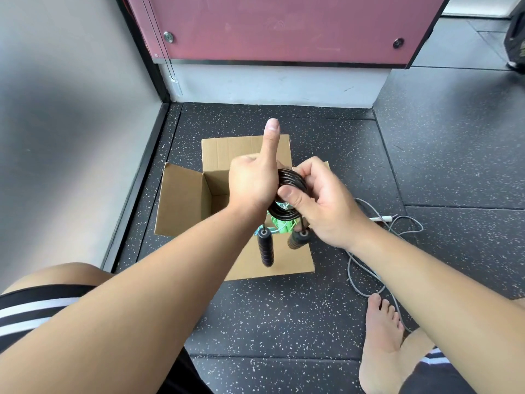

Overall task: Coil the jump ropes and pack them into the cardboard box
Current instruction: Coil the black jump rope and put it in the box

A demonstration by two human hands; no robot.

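Black jump rope (292, 180): coiled into a tight ring, held up over the cardboard box (181, 200) at frame centre.
Handles: two black grips hang from the coil's 6 o'clock side, one (265, 248) straight down, the other (298, 238) tilted.
Box: flaps open; a green rope (281, 224) lies inside, partly behind the coil.
Grey rope (366, 268): loose on the floor at 4 o'clock of the box, white handle (382, 218) beside it.
Floor (284, 314): dark speckled rubber tiles.
Room: grey wall (71, 123) at 9 o'clock, maroon panel (284, 29) at 12.
Hard to read: dark shape at 2 o'clock – cut off by the frame.
Left hand (252, 183): fingers curled behind the coil's 9 o'clock side, holding it; thumb straight up.
Right hand (324, 206): thumb and fingers pinch the coil's 3 o'clock side.
Bare foot (380, 336): on the floor at 5 o'clock.
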